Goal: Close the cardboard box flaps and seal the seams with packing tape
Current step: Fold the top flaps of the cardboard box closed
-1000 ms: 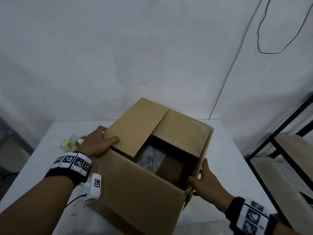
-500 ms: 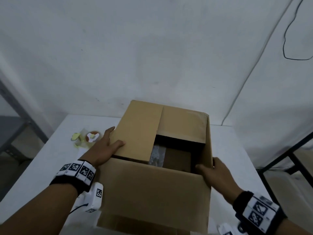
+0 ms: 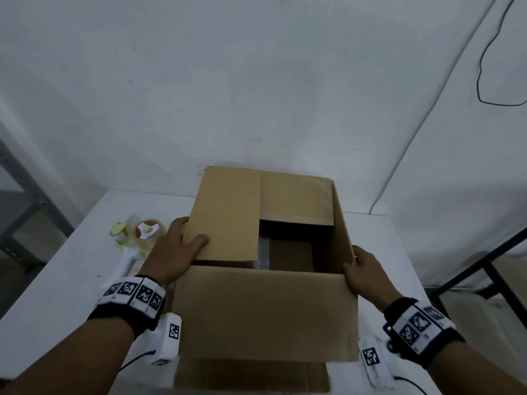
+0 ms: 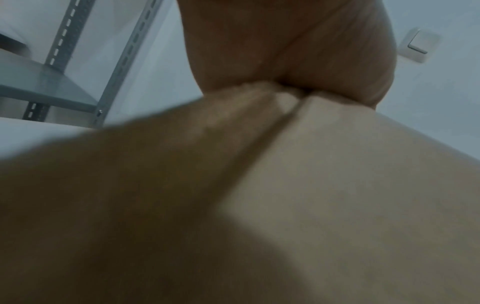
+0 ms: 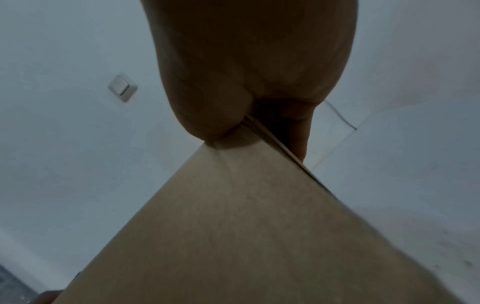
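Cardboard box (image 3: pixel 265 312) sits on the white table (image 3: pixel 57 295), top partly open. Left hand (image 3: pixel 174 249) grips the edge of the folded-down left flap (image 3: pixel 228 215), thumb on top. Right hand (image 3: pixel 363 272) pinches the upright right flap (image 3: pixel 343 223) (thumb inside). Tape dispenser (image 3: pixel 137 238) lies just left of the box.

The cardboard box (image 3: pixel 265 315) is plain tan brown, dark inside. The bench (image 3: pixel 57 295) is white. The tape dispenser (image 3: pixel 137 238) is pale yellow with a white handle and an orange-red core. Both wristbands (image 3: pixel 134 295) are black, carrying white tiles with black square-patterned markers.
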